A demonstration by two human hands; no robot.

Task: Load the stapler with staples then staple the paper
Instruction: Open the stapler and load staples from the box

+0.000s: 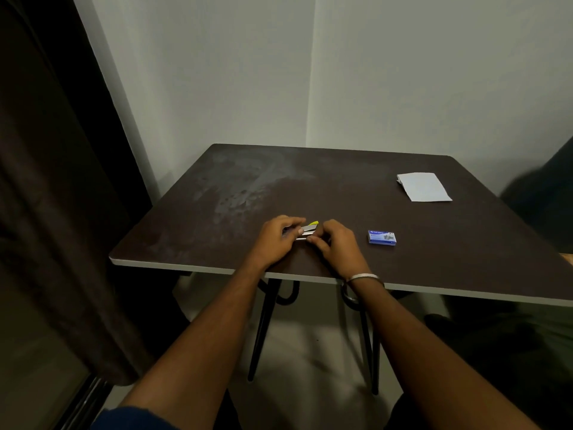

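Fingers of both hands close around a small stapler, one hand at each end. Left hand pinches one end, thumb on the near side; right hand curls over the other end, fingertips on the lower metal part. Both grasping the stapler, neither released. Stapler sits low over the worktop, near its front edge; cannot tell whether it rests on the surface or is just lifted.

Progress, as judged: early. Stapler seems to be parted slightly, two metal strips showing between the fingers, so probably being opened for loading. No staple strip visible in it. Staple box lies to the right of the fingers, well apart, lid apparently shut. Paper lies beyond the box, far right and farther back, untouched. Left to do: take staples out, load, close, staple.

Materials: stapler is bright metal with a yellow-green tip, narrow and long. Box is small, blue, cardboard-like, flat rectangle. Paper white, seemingly folded, a few edges showing at its left side. Worktop dark brown, matte, pale scuffed patch behind the fingers, light edge band. Metal bangle on right wrist.
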